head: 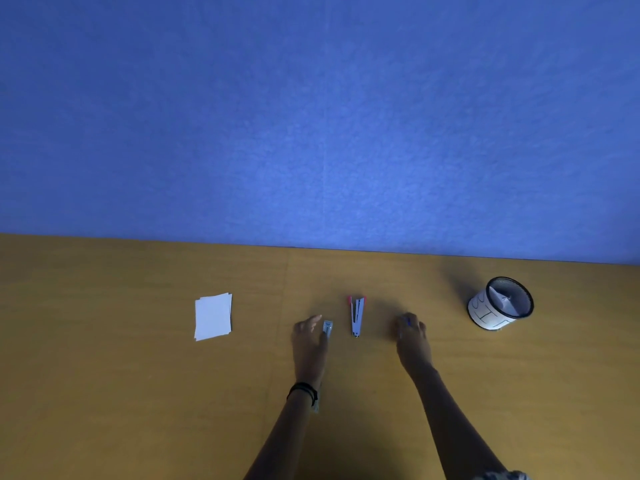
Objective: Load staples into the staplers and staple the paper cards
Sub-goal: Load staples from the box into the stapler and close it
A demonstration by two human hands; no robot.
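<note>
A grey stapler [356, 316] with pink-red ends lies hinged open on the wooden table [138, 375], pointing away from me. Just left of it sits a small grey-blue box-like item [327, 328]. My left hand [308, 337] lies beside this item with fingers fairly straight, and the thumb side touches it. To the right of the stapler, my right hand [411, 336] is curled down onto the table over a small blue item [408, 322], of which only a sliver shows. A stack of white paper cards [213, 317] lies further left.
A black mesh cup [500, 303] wrapped in white paper with drawn lines stands at the right, with folded white paper inside. A blue wall [311, 133] rises directly behind the table's far edge.
</note>
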